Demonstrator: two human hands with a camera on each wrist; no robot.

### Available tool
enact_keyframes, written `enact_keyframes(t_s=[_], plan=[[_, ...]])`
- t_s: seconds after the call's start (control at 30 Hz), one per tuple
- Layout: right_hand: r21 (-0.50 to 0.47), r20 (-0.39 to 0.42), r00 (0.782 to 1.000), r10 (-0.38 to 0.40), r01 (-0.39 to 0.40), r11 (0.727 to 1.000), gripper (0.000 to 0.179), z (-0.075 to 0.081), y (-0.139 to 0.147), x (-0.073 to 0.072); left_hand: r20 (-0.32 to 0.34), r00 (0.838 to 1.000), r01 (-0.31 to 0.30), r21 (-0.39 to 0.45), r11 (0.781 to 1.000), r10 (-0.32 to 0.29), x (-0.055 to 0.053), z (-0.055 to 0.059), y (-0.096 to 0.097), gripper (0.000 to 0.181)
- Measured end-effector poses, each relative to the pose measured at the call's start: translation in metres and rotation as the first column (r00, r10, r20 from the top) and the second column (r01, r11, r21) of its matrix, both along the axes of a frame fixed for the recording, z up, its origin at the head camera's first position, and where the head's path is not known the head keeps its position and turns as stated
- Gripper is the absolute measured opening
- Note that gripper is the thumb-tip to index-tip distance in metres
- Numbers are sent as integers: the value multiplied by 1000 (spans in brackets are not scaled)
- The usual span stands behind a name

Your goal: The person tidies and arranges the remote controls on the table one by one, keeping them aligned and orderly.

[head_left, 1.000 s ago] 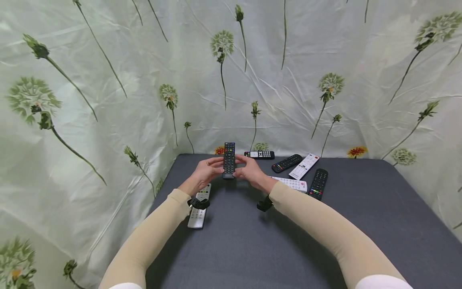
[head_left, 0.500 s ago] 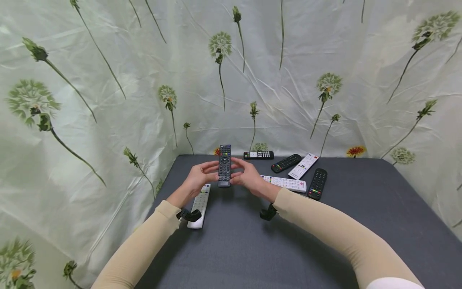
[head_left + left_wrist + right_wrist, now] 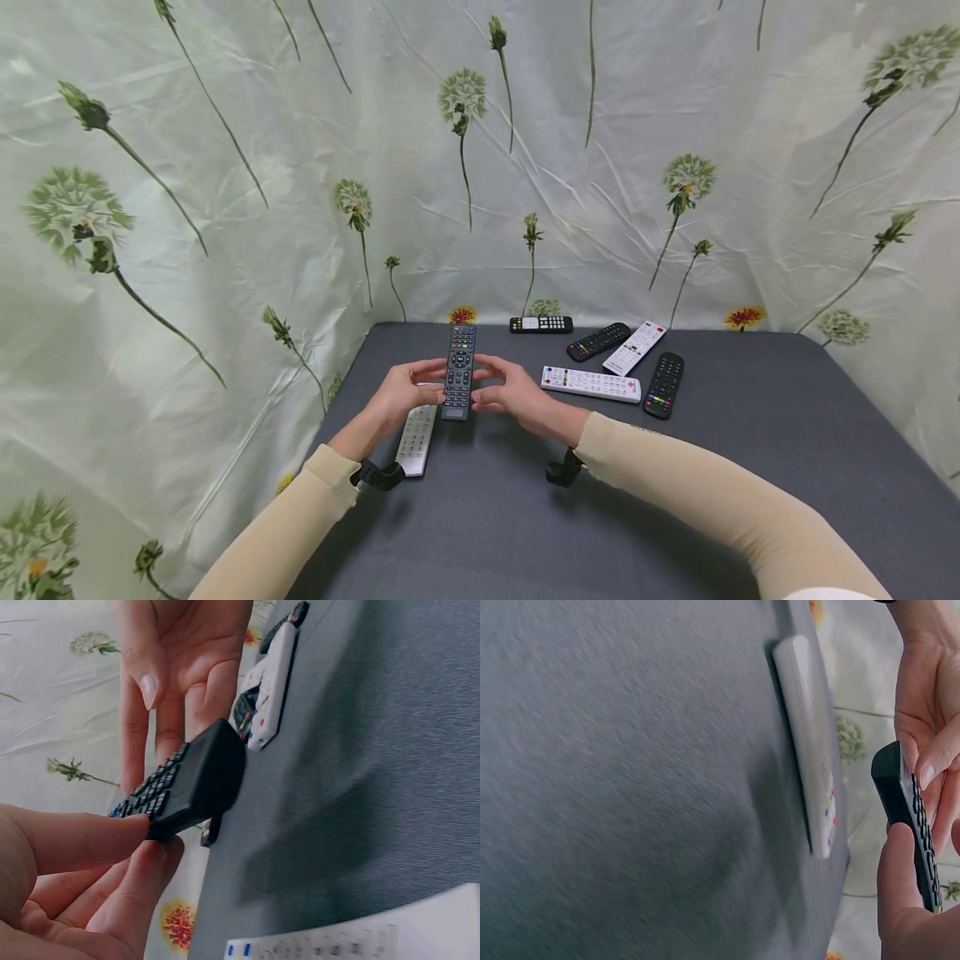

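Note:
A black remote control, buttons facing me, is held above the dark grey table, its far end leaning slightly right. My left hand pinches it along the left side; in the left wrist view its thumb lies on the near end of the remote control, with fingers underneath. My right hand is at the opposite side with fingers spread, and its thumb stands apart from the remote in the left wrist view. Partly behind my left hand, a white remote lies on the table.
On the table to the right lie a long white remote, a black remote, another black one and a tilted white remote. A black remote with a pale panel lies along the back edge, before a floral curtain.
The black remote control has come left and closer to me, and its upright stance has become slightly slanted. Both hands have travelled with it, uncovering more of the long white remote.

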State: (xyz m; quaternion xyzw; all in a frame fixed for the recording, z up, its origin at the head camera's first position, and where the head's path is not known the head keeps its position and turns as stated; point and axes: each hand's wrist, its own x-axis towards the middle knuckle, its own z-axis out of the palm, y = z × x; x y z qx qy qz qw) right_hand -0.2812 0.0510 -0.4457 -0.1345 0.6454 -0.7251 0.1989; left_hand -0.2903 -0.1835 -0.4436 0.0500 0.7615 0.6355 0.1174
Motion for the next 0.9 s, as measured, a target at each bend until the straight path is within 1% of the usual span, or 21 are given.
enact_keyframes(t_s=[0.1, 0.23, 0.37, 0.47, 0.57, 0.7, 0.8, 0.9], plan=[[-4, 40, 999, 13, -13, 1000, 73, -4, 0, 6, 33, 999, -15, -6, 1000, 15, 6, -4, -2, 61], [-12, 82, 996, 35, -34, 999, 71, -11, -1, 12, 100, 994, -41, 29, 999, 38, 11, -9, -4, 50], [-8, 120, 992, 48, -47, 999, 68, -20, -1, 17, 155, 987, -43, 42, 998, 36, 17, -12, -3, 44], [-9, 140, 989, 52, -52, 999, 67, -26, -1, 22, 192, 980, -48, 31, 998, 41, 21, -15, -1, 40], [-20, 171, 984, 55, -52, 998, 65, -32, -3, 25, 240, 969, -65, 27, 998, 57, 24, -17, 0, 36], [-39, 228, 972, 57, -49, 998, 65, -36, -3, 30, 279, 959, -63, 44, 997, 48, 29, -18, 0, 39], [-29, 241, 968, 67, -62, 998, 66, -36, -3, 32, 280, 960, -34, 56, 998, 17, 33, -17, 0, 44], [16, 228, 970, 89, -95, 995, 65, -36, -3, 34, 292, 956, -15, 93, 996, -13, 39, -15, 1, 52]])
